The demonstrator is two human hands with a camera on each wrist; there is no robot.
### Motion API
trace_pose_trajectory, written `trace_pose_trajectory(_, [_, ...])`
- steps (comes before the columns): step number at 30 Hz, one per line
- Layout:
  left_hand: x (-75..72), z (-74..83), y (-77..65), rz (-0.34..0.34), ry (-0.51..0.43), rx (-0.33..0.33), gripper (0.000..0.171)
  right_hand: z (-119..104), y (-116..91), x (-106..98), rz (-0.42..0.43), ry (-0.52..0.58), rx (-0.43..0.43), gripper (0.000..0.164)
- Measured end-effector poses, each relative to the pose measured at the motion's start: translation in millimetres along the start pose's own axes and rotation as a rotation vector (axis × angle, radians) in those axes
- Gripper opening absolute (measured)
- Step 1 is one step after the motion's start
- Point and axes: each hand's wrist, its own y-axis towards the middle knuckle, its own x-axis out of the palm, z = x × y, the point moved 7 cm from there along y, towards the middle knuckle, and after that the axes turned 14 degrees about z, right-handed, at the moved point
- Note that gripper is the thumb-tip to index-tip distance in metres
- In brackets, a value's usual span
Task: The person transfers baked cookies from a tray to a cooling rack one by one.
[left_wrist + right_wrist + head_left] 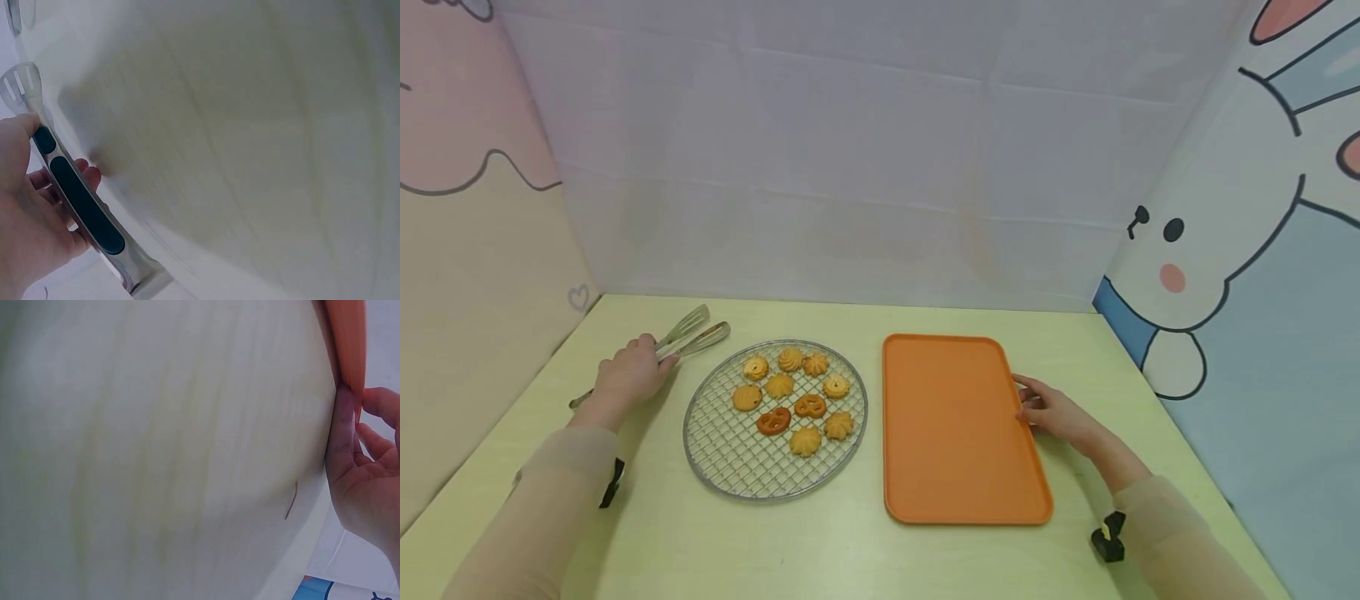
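Note:
In the head view my left hand (632,372) is at the table's left side, holding metal tongs (703,337) with slotted heads that point toward the back. The left wrist view shows dark green grips (84,203) along the tongs' handle, with the thumb on one side and the fingers around the other. An orange rectangular tray (962,433) lies flat on the table, bare inside. My right hand (1060,421) grips its right rim. From the right wrist, the tray's edge (349,344) shows between the thumb and fingers of that hand.
Between the tongs and the tray sits a round wire rack (730,467) with several cookies (806,442) and two pretzels (773,421). A pale wall (850,167) closes off the back. Side panels carry cartoon drawings, a rabbit (1195,250) on the right.

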Motion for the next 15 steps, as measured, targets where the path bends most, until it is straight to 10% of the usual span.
trace_pose_trajectory(15, [6.7,1.9,2.3,-0.01,-0.018,0.02,0.069,-1.6,-3.5,-3.6,0.014,-0.015,-0.015,0.065])
